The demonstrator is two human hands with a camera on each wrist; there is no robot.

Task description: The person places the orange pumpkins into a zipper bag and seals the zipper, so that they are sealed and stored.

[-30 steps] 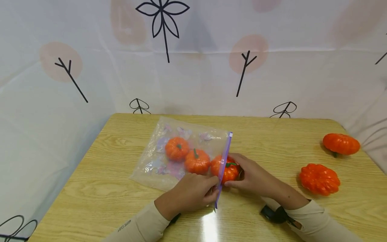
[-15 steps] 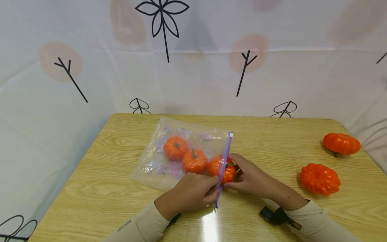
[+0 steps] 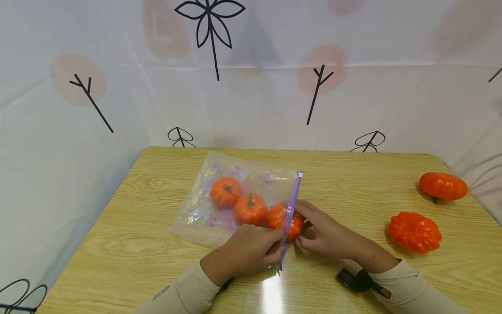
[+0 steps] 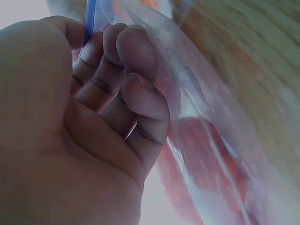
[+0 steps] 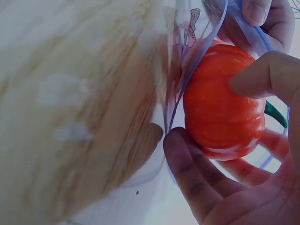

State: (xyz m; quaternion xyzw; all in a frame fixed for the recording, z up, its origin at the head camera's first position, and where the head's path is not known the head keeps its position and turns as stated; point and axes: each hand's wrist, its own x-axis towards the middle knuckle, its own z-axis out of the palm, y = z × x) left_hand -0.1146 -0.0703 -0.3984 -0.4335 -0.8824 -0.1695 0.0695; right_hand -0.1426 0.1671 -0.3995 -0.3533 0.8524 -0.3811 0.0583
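A clear zip bag [image 3: 270, 179] with a purple zip edge [image 3: 295, 187] lies on the table, its mouth facing right. Two small orange toy pumpkins [image 3: 250, 211] show through the plastic. My left hand [image 3: 249, 248] pinches the near part of the zip edge; in the left wrist view its fingers [image 4: 140, 93] are curled beside the plastic. At the mouth, my right hand [image 3: 333, 235] holds a third toy pumpkin [image 5: 222, 103] with a green stem, thumb and fingers spread around it. That pumpkin is partly behind the zip edge, partly outside.
Two more orange pumpkins lie at the right of the wooden table [image 3: 137, 209]: a ribbed one [image 3: 415, 232] nearer and a flatter-looking one [image 3: 443, 186] by the far right corner. A patterned white cloth [image 3: 259, 109] hangs behind the table.
My right hand has pushed its pumpkin slightly left, further into the bag. The two pumpkins inside have shifted a little left too. My left hand stays in place.
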